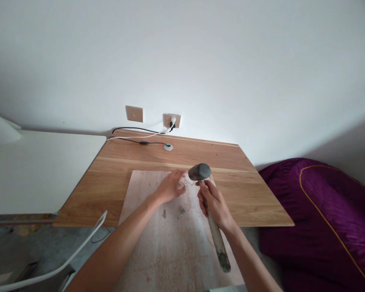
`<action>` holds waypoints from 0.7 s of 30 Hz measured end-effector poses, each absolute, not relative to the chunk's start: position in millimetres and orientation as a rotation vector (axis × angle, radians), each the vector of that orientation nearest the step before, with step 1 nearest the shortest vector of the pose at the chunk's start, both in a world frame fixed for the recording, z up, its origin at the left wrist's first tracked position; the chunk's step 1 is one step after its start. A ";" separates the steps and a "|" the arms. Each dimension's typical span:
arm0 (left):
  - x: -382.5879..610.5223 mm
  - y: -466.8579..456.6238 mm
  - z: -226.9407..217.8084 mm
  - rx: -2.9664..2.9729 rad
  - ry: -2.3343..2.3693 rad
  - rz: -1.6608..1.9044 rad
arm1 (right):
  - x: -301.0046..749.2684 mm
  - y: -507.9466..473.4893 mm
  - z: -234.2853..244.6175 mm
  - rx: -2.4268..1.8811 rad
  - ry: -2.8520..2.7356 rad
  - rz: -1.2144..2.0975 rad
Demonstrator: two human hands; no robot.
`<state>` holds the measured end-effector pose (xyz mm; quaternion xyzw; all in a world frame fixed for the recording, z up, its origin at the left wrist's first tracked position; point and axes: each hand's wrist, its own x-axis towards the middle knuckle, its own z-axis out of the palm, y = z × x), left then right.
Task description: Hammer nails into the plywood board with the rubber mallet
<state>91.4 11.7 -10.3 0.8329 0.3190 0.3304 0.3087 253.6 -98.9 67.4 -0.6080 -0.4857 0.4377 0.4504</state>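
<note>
Head view shows the right hand (pixel 212 198) gripping a mallet (pixel 215 229) by its handle, close under the dark head, over the right side of the pale board (pixel 158 251). Toward the board's far edge, the left hand (pixel 171 186) curves its thumb and fingers beside a thin metal fastener (pixel 184 185), though whether they pinch it I cannot tell. Nearer the board's middle lies a small fastener cluster (pixel 181 211), while a wooden tabletop (pixel 249 194) extends beyond the board's far edge.

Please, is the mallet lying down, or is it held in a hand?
The mallet is held: the right hand is wrapped around its handle, just below the head.
</note>
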 end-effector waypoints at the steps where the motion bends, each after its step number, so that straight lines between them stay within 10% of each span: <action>1: 92.0 11.6 -9.2 2.203 0.862 0.838 | 254.9 -99.6 70.4 -1.477 -1.192 1.066; 21: 92.7 11.7 -18.0 2.324 0.819 0.988 | 248.6 -100.1 55.8 -1.647 -1.277 1.107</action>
